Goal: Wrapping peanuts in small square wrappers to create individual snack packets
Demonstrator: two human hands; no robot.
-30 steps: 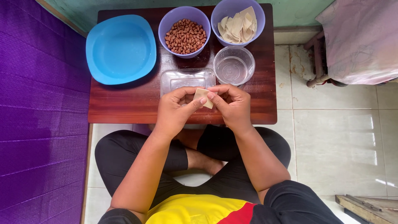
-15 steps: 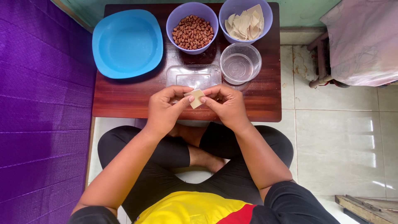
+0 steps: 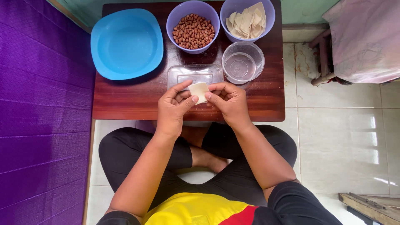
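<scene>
Tiled floor, purple mat at the person's left, low dark wooden table (image 3: 125,104) in front of crossed legs. Both hands meet over the table's near edge, mid-width: left hand (image 3: 174,109) and right hand (image 3: 228,102) each pinch 1 small pale dough wrapper (image 3: 199,91) between thumb and fingertips, left on its left side, right on its right side; neither hand is clenched or released. Wrapper sits lifted off the table, just in front of a clear flat plastic tray (image 3: 195,74). Far edge, L to R: square blue plate (image 3: 126,43) at far-left corner, purple bowl of peanuts (image 3: 193,28) at centre, purple bowl of wrappers (image 3: 248,18) at far-right corner. Clear round bowl (image 3: 243,62) stands near the right edge, beside the tray; contents cannot be told, prob. water. Whether filling lies inside the wrapper cannot be told. Judgement on technique: fold looks best done w/ light, even fingertip pressure, edges aligned before pressing, thin dough kept supported from below so it does not tear, seam closed fully.
</scene>
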